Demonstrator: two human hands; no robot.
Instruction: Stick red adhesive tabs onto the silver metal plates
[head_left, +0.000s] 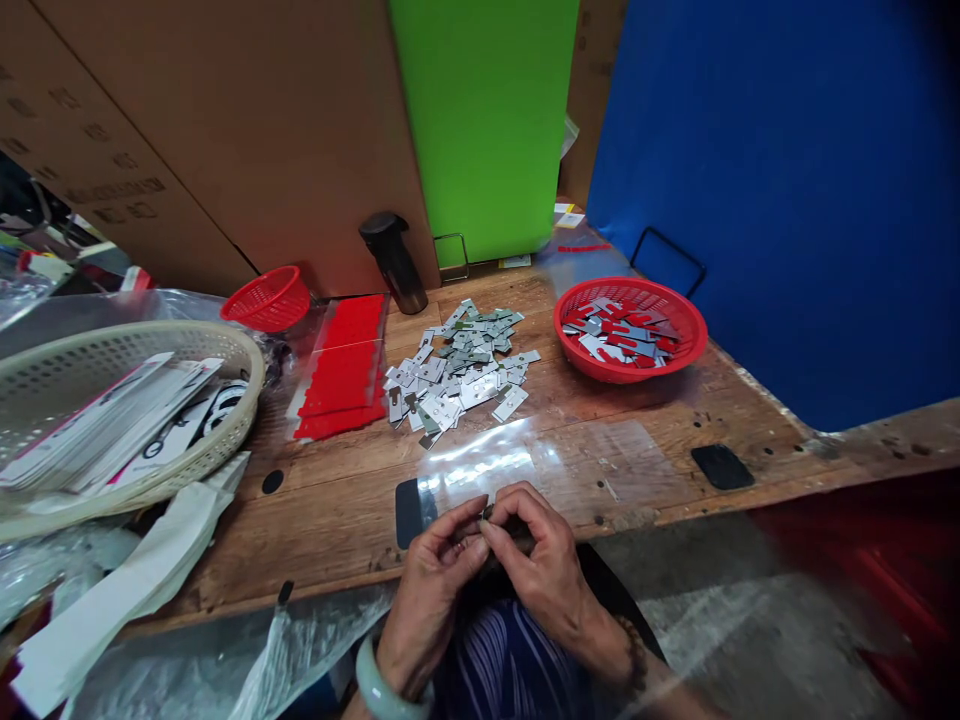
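My left hand (433,580) and my right hand (541,560) meet at the near edge of the wooden bench (337,490), fingers pinched together around a small dark piece (487,522) that I cannot name. A pile of small grey metal plates (457,370) lies on the bench beyond my hands. To its right, a red basket (679,350) holds more such plates. A clear plastic sheet (525,455) lies on the bench just in front of my hands.
Red sheets in a clear bag (341,370) lie left of the pile. A cream basket (247,400) of printed cards stands at the left, a small red basket (268,298) behind. A black cylinder (391,260) stands by cardboard boxes. Green and blue panels rise behind.
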